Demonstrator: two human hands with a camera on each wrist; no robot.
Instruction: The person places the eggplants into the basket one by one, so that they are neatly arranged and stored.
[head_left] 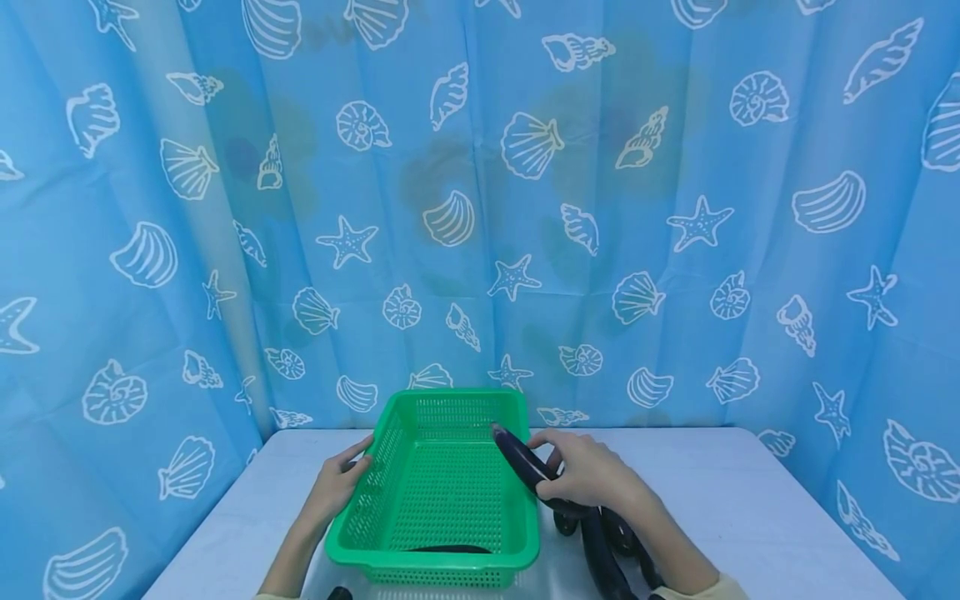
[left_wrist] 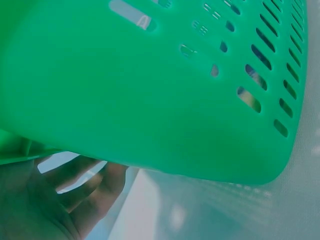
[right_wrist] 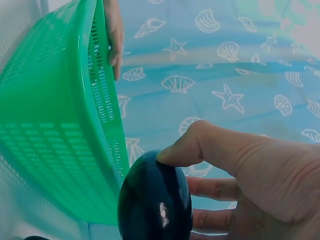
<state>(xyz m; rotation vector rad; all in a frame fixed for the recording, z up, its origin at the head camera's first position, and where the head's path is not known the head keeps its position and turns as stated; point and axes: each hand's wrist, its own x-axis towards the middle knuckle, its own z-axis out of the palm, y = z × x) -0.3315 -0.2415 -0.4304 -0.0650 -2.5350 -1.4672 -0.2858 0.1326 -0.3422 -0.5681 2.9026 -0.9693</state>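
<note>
A long dark purple eggplant [head_left: 519, 460] is held in my right hand [head_left: 588, 471], with the thumb and fingers pinching it on opposite sides. Its narrow tip reaches over the right rim of the green plastic basket [head_left: 431, 561]. In the right wrist view the eggplant's glossy rounded end [right_wrist: 155, 200] faces the camera. My left hand [head_left: 337, 485] holds the basket's left rim; in the left wrist view its fingers [left_wrist: 95, 192] show below the rim. Inside the basket, another eggplant [head_left: 453, 549] lies along the near wall, mostly hidden by the rim.
Several more eggplants [head_left: 598, 557] lie on the white table [head_left: 720, 500] right of the basket, partly under my right forearm. A dark rounded end [head_left: 340, 593] shows at the bottom edge, left of centre. Behind the table hangs a blue seashell-print curtain [head_left: 480, 208].
</note>
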